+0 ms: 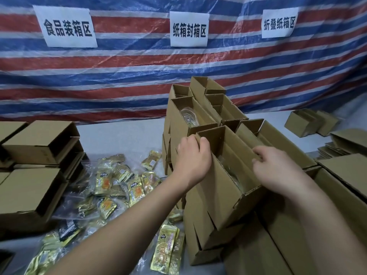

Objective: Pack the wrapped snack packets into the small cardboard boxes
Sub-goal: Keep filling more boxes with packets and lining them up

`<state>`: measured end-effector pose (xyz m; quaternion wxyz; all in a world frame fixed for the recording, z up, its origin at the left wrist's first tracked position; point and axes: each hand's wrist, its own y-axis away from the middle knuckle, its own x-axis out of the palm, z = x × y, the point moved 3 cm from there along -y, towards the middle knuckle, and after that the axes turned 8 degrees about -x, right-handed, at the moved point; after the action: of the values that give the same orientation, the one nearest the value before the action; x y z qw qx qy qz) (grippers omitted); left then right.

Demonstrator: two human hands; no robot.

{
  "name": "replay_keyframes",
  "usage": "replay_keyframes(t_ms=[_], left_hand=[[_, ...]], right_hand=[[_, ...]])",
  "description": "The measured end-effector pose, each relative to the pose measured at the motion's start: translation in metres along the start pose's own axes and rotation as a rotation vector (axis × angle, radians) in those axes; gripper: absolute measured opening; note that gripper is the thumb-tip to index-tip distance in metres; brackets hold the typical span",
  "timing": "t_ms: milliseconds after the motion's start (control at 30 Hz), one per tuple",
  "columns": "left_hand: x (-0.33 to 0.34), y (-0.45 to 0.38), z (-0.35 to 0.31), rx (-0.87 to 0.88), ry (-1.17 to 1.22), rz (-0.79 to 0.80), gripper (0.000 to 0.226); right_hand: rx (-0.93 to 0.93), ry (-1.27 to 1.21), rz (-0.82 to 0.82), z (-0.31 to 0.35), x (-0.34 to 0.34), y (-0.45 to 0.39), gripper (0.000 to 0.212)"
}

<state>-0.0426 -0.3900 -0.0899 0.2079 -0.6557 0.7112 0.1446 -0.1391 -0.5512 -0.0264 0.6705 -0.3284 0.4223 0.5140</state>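
Observation:
An open small cardboard box [220, 193] stands tilted on top of a heap of similar boxes at centre. My left hand [191, 157] grips its far left corner, fingers curled over the rim. My right hand [276, 169] holds the box's right wall, fingertips curled over the edge. Something clear and shiny shows inside the box. Gold wrapped snack packets [111, 183] lie scattered on the table to the left, and another gold packet [165, 251] lies near the front beside the boxes.
Closed cardboard boxes [37, 143] are stacked at the left. More open boxes [190, 114] stand behind the held one. Flat and folded boxes [309, 122] lie at the right. A striped tarp with three paper signs hangs behind the white table [123, 135].

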Motion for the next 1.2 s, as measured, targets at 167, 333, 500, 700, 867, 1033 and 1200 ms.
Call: replay_keyframes(t_ms=[167, 333, 500, 700, 867, 1033, 1200], left_hand=[[0.014, -0.003, 0.0, -0.01, -0.008, -0.018, 0.041], [0.019, -0.005, -0.002, -0.015, -0.006, -0.031, 0.048], [0.015, -0.005, -0.002, -0.009, -0.008, -0.027, 0.047], [0.015, 0.001, 0.002, 0.026, -0.048, -0.029, 0.06], [0.008, 0.001, 0.005, 0.048, -0.029, -0.074, 0.061], [0.003, 0.007, 0.012, 0.06, -0.011, -0.087, 0.056], [-0.014, 0.018, 0.026, 0.073, 0.016, -0.085, 0.052]], right_hand=[[0.007, 0.061, 0.017, -0.007, 0.003, -0.006, 0.047], [0.013, 0.09, 0.018, -0.011, 0.005, -0.007, 0.049], [0.008, 0.081, 0.008, -0.01, 0.004, -0.007, 0.045], [-0.016, 0.1, -0.099, -0.009, 0.005, -0.007, 0.038], [-0.054, 0.082, -0.185, -0.006, 0.001, -0.008, 0.032], [-0.085, 0.063, -0.25, 0.002, 0.0, -0.003, 0.041], [-0.188, -0.032, -0.36, 0.024, -0.003, 0.004, 0.03]])
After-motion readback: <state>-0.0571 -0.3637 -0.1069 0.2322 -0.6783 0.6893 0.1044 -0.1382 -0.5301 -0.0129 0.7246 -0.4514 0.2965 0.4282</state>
